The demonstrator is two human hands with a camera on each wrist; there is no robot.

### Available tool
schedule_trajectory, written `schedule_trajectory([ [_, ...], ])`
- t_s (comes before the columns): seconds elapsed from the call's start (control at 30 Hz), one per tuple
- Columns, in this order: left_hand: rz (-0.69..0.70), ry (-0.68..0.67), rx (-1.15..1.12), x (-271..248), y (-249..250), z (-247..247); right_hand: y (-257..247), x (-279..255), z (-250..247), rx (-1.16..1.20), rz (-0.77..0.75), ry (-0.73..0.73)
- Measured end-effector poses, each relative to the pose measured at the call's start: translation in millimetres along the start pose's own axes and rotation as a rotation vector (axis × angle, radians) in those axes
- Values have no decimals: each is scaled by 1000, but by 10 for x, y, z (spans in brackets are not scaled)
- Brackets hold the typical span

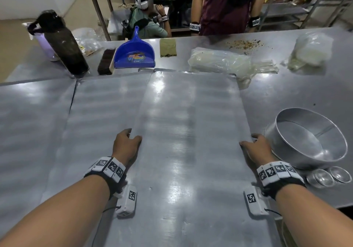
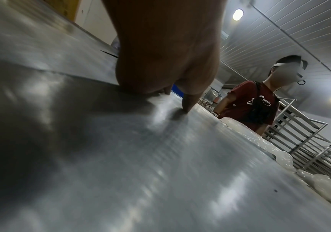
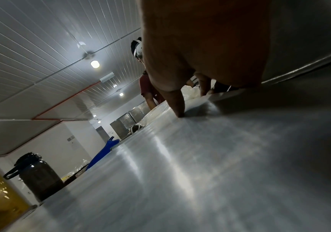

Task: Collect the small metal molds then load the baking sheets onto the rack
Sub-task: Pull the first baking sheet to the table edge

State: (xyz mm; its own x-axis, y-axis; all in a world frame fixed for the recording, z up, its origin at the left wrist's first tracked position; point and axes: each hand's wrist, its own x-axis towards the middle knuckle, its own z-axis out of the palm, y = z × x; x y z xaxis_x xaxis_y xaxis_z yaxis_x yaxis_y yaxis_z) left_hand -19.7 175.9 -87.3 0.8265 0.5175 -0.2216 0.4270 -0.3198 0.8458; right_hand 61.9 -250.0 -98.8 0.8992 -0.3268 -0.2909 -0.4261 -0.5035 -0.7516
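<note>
Sheet: a flat rectangular brushed-metal baking sheet (image 1: pixel 191 132) lies lengthwise on the steel table (image 1: pixel 296 93).
Hands: left hand (image 1: pixel 125 144) and right hand (image 1: pixel 257 149) grip its long edges, thumbs on top.
Molds: small shiny round metal molds (image 1: pixel 329 177) beside a round aluminium pan (image 1: pixel 307 137).

My right hand (image 1: pixel 256 149) has little room: the round pan (image 1: pixel 307 139) sits just beside it, with the small metal molds (image 1: pixel 328 178) just behind my wrist. To the left of my left hand (image 1: pixel 125 143) a second baking sheet (image 1: pixel 95 113) lies flat, leaving open passage. Beyond the baking sheet (image 1: pixel 191 122) I grip, the dustpan (image 1: pixel 134 54), brush (image 1: pixel 106 62), dark bottle (image 1: pixel 65 46) and plastic bags (image 1: pixel 219 61) line the far surface (image 1: pixel 286 97).
</note>
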Motion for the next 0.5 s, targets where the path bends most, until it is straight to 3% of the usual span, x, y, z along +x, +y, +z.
schedule_trajectory([
  [0.5, -32, -25, 73, 127, 28, 52, 62, 144, 24, -23, 4, 18],
])
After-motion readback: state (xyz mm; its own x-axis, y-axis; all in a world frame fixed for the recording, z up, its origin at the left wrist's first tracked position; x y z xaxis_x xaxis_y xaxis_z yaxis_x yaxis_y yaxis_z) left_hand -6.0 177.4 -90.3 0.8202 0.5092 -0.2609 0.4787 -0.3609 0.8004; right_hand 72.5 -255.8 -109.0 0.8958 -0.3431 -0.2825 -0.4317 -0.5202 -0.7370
